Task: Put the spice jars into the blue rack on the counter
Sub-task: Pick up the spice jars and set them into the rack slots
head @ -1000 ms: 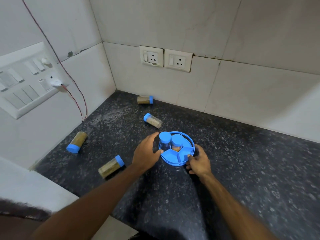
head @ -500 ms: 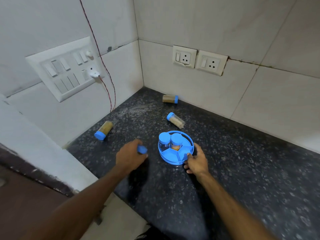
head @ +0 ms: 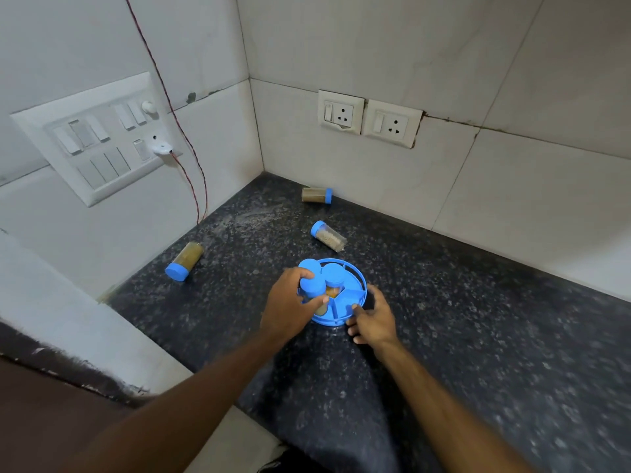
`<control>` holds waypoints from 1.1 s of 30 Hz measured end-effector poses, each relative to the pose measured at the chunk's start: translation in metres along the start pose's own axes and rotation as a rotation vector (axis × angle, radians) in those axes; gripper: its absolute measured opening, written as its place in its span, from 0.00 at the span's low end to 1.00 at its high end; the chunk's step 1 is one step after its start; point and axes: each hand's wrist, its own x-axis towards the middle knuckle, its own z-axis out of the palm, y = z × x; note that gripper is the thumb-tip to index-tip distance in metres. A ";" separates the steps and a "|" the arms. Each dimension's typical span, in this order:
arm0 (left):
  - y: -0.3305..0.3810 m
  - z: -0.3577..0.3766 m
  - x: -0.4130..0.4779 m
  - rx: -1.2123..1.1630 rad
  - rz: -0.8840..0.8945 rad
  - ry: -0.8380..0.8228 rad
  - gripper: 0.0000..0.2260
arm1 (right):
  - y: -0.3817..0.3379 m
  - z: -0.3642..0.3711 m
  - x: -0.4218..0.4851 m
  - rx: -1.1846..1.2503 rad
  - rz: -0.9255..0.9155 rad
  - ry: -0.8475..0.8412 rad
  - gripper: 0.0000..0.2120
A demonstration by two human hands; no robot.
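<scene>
A round blue rack [head: 356, 295] stands on the dark speckled counter [head: 461, 319]. Two blue-lidded jars stand upright in its far side, one at the back left [head: 310, 266] and one beside it [head: 334, 275]. My left hand [head: 290, 307] is shut on a third blue-lidded spice jar [head: 313, 291], upright at the rack's left compartment. My right hand [head: 374, 317] grips the rack's near right rim. Three more jars lie on their sides: one by the left wall [head: 184, 261], one behind the rack [head: 328, 236], one against the back wall [head: 317, 194].
The counter sits in a tiled corner. A switch panel [head: 99, 138] with a red wire [head: 191, 179] hangs on the left wall, and two sockets [head: 368, 118] are on the back wall. A white ledge [head: 68, 319] borders the counter's left edge.
My left hand picked up the jar lying at the near left and carried it right to the rack. My right hand stayed on the rim. The camera view shifted.
</scene>
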 end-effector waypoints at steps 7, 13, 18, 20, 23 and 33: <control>-0.012 -0.014 -0.013 0.186 0.016 -0.089 0.25 | -0.002 -0.001 0.004 -0.041 0.018 0.146 0.11; -0.031 -0.035 -0.013 0.217 -0.278 -0.128 0.25 | -0.012 0.033 -0.006 -0.094 0.045 0.142 0.21; -0.039 -0.061 -0.007 0.195 -0.217 -0.074 0.14 | -0.016 0.060 -0.011 -0.157 0.016 0.074 0.21; -0.047 -0.073 -0.005 0.211 -0.324 -0.043 0.13 | -0.016 0.069 -0.011 -0.225 -0.014 0.104 0.23; -0.073 -0.086 0.006 0.135 -0.496 -0.056 0.08 | -0.023 0.081 -0.008 -0.329 -0.046 0.184 0.14; -0.088 -0.120 0.053 -0.202 -0.354 -0.241 0.24 | -0.033 0.159 0.003 -0.249 0.023 0.197 0.16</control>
